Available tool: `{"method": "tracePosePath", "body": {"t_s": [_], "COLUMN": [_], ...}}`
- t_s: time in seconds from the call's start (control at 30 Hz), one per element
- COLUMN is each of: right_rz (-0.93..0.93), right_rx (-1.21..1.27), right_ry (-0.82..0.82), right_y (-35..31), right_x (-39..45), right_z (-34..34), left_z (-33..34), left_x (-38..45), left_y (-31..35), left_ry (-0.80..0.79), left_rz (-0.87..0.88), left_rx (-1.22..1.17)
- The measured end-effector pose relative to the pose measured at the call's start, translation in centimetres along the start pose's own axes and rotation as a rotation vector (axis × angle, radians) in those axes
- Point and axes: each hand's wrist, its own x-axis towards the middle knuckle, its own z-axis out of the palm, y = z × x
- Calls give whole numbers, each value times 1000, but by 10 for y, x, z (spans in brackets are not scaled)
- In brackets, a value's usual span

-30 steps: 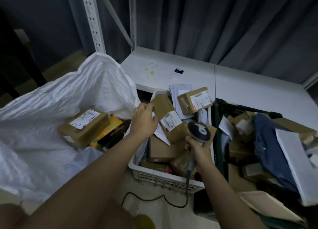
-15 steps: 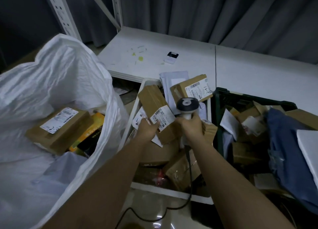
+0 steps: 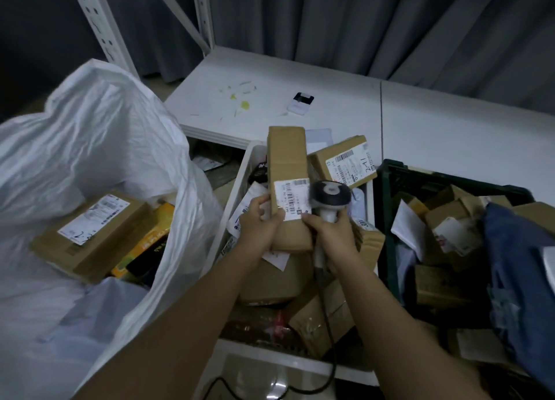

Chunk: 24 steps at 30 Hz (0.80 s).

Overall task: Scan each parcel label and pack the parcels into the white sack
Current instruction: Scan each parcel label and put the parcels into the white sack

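Item 1: long cardboard parcel (image 3: 286, 171), held upright at frame centre above the white crate (image 3: 240, 171). White barcode label (image 3: 292, 200) on its lower face, turned toward the camera.

Item 2: left hand (image 3: 259, 224), at 9 o'clock of the parcel, fingers and thumb curled round its lower left edge, grasping it.

Item 3: right hand (image 3: 332, 234), at 4 o'clock of the parcel, wrapped round the grip of the handheld scanner (image 3: 329, 197); a fingertip touches the label's lower right corner. Scanner head sits just beside the label at 3 o'clock; its cable (image 3: 327, 324) trails down toward 6 o'clock.

Item 4: white sack (image 3: 99, 147), open, at 9 o'clock of the frame. Contents: one labelled brown box (image 3: 90, 234), label up, with a yellow-and-black package (image 3: 147, 243) at its 3 o'clock, touching.

Item 5: white crate, below the hands, holding mixed cardboard parcels and paper mailers; one labelled box (image 3: 342, 161) at 1 o'clock of the held parcel.

Item 6: dark crate (image 3: 390, 189), at 3 o'clock, with small cartons and a blue bag (image 3: 522, 264).

Item 7: white table (image 3: 435, 129), at 12 o'clock, bearing a small black-and-white card (image 3: 301, 102).
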Motion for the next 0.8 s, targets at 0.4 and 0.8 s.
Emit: {"method": "tracePosePath", "body": {"t_s": [0.4, 0.8], "right_rz": [-216, -550], "right_rx": [7, -647], "right_ry": [-163, -451], "right_y": [-95, -162], "right_x": [-109, -264], "right_z": [-12, 39], "left_z": [-88, -259], "left_x": [-125, -238], "left_y": [127, 151], "left_ry": [-200, -20], "left_rz": [299, 282], "left_rx": [33, 402]}}
